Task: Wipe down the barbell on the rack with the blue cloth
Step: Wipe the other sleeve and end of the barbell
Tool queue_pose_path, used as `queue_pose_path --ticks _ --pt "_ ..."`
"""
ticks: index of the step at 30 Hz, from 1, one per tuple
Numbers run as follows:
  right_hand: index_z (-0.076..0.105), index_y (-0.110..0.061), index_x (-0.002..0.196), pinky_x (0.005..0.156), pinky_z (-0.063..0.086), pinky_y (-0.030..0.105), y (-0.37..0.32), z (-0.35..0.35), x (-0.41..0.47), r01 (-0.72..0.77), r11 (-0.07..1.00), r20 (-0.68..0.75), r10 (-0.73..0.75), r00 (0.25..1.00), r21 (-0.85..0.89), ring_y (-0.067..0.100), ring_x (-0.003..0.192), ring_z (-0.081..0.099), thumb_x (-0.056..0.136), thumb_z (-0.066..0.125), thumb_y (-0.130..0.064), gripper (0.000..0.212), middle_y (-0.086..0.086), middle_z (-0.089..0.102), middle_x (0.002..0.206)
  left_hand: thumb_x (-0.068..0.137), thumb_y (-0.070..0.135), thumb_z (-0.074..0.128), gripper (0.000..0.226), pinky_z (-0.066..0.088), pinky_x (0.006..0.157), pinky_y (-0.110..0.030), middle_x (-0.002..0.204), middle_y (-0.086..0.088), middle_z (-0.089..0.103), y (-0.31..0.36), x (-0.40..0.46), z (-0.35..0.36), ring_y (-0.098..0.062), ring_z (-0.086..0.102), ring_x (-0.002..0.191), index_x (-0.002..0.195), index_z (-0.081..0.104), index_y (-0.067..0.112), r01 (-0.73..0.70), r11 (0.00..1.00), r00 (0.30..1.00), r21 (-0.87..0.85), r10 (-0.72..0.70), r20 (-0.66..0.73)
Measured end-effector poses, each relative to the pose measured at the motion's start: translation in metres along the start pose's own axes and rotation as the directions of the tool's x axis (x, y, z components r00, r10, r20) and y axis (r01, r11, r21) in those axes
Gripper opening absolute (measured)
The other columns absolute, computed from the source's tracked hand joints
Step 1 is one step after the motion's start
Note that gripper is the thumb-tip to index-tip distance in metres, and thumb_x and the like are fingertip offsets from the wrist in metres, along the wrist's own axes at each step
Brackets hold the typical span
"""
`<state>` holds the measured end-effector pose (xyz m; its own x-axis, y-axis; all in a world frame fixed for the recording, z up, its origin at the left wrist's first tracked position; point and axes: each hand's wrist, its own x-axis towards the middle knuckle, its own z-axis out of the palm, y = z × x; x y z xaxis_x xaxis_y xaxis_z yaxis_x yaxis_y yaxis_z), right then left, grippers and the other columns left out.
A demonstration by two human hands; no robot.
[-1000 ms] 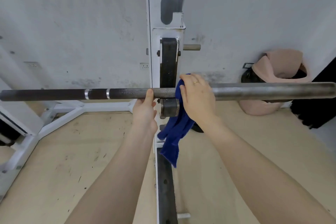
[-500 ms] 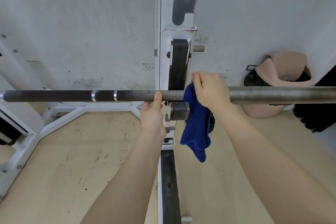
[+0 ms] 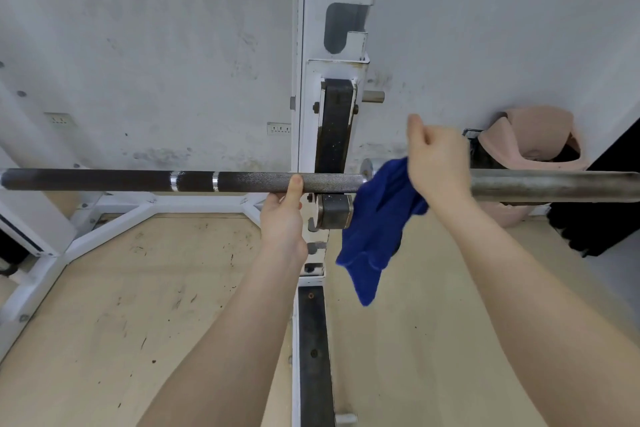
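1. Two bare forearms reach up from the bottom edge, which cuts them off below the elbow; the body behind them is out of sight
2. A wooden floor [image 3: 121, 305] lies below, with the white base of the rack [image 3: 332, 73] running across it
3. The left hand [image 3: 282, 218] has its grip wrapped from below around the dark knurled part of the barbell [image 3: 104, 180]; only the thumb shows in front, the fingers are hidden behind the bar
4. The right hand [image 3: 438, 163] is curled into a loose fist over the bar just right of the rack's upright, its grip closed on the blue cloth [image 3: 377, 225]; the palm side is hidden
5. The cloth drapes over the bar at the collar and hangs down, covering that joint
6. The barbell lies level across the rack; both ends run out of frame
7. Behind stands a scuffed white wall [image 3: 156, 45]; at right a pink object [image 3: 540, 139], partly hidden by the bar, is hard to identify
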<state>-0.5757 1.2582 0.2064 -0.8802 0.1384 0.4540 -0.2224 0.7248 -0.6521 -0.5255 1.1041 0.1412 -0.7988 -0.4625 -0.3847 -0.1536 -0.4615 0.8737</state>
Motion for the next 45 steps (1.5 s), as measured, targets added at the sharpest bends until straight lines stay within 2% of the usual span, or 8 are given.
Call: queue_pose_path --ticks 5,9,14,19,22,29,41,45 --pt "0.042 -0.013 0.063 0.059 0.038 0.029 0.028 -0.034 -0.019 -0.727 0.383 0.338 0.698 0.632 0.57 0.019 0.054 0.045 0.096 0.041 -0.031 0.037 0.004 0.047 0.061 0.085 0.046 0.058 0.051 0.043 0.086 -0.033 0.118 0.002 0.055 0.008 -0.009 -0.005 -0.017 0.051 0.107 0.123 0.048 0.012 0.112 0.993 0.994 0.025 -0.112 0.011" --pt "0.049 -0.012 0.075 0.077 0.05 0.033 0.035 -0.038 -0.03 -0.608 -0.166 0.543 0.665 0.513 0.777 0.021 0.088 0.061 0.1 0.037 -0.029 0.033 0.0 0.062 0.112 0.089 0.04 0.055 0.031 0.047 0.079 -0.029 0.104 -0.004 0.051 0.016 -0.026 -0.014 -0.017 0.051 0.089 0.102 0.051 0.012 0.195 0.962 0.981 0.189 -0.191 -0.04" --pt "0.054 -0.01 0.08 0.091 0.05 0.032 0.007 -0.037 -0.039 -0.505 -0.189 0.497 0.635 0.591 0.842 0.016 0.08 0.061 0.092 0.055 -0.036 0.029 0.003 0.062 0.086 0.089 0.024 0.054 0.014 0.04 0.052 -0.019 0.084 0.001 0.06 0.035 -0.051 -0.011 -0.012 0.054 0.072 0.09 0.058 0.01 -0.474 0.636 0.88 0.609 0.364 0.305" --pt "0.057 -0.003 0.083 0.064 0.046 0.022 -0.006 -0.025 -0.043 -0.462 -0.285 0.54 0.519 0.662 0.84 0.016 0.066 0.055 0.093 0.044 -0.005 0.017 0.006 0.057 0.079 0.085 0.028 0.061 0.054 0.04 0.096 -0.035 0.13 -0.003 0.052 0.049 -0.035 0.034 -0.021 0.044 0.12 0.133 0.041 0.017 -0.794 -0.043 0.558 0.607 0.345 0.755" --pt "0.058 -0.005 0.106 0.066 0.048 0.024 -0.004 -0.009 -0.045 -0.493 -0.049 0.468 0.409 0.783 0.868 0.016 0.071 0.059 0.091 0.04 0.006 0.027 0.008 0.061 0.089 0.084 0.029 0.061 0.054 0.038 0.087 -0.038 0.125 -0.007 0.054 0.033 -0.018 0.053 -0.028 0.04 0.117 0.13 0.037 0.015 -0.777 -0.294 0.52 0.557 0.199 0.83" --pt "0.037 -0.016 0.142 0.106 0.033 0.015 0.029 0.006 -0.05 0.018 0.877 0.353 -0.212 0.911 0.48 0.005 0.125 0.042 0.095 0.042 0.001 0.05 -0.003 0.046 0.138 0.077 0.023 0.064 0.05 0.043 0.085 -0.038 0.106 -0.004 0.061 0.02 -0.004 0.052 -0.024 0.044 0.107 0.122 0.044 0.015 -0.832 -0.038 0.508 0.554 0.35 0.787" --pt "0.049 -0.016 0.131 0.099 0.039 0.032 0.025 0.004 0.011 0.236 0.971 0.571 -0.211 0.793 0.03 0.021 0.117 0.051 0.098 0.032 -0.007 0.038 0.006 0.056 0.13 0.054 0.024 0.082 0.073 0.034 0.08 -0.027 0.088 -0.002 0.067 -0.016 -0.022 0.029 -0.022 0.061 0.087 0.119 0.056 0.005 -0.708 -0.418 0.324 0.569 0.524 0.788" --pt "0.055 -0.018 0.121 0.094 0.042 0.034 0.023 0.008 0.015 0.133 0.99 0.549 -0.141 0.824 0.053 0.022 0.109 0.054 0.097 0.032 -0.008 0.034 0.006 0.06 0.121 0.07 0.018 0.073 0.065 0.03 0.08 -0.021 0.101 -0.002 0.063 -0.012 -0.036 0.027 -0.019 0.051 0.099 0.128 0.047 0.011 -0.808 -0.195 0.397 0.556 0.517 0.758"
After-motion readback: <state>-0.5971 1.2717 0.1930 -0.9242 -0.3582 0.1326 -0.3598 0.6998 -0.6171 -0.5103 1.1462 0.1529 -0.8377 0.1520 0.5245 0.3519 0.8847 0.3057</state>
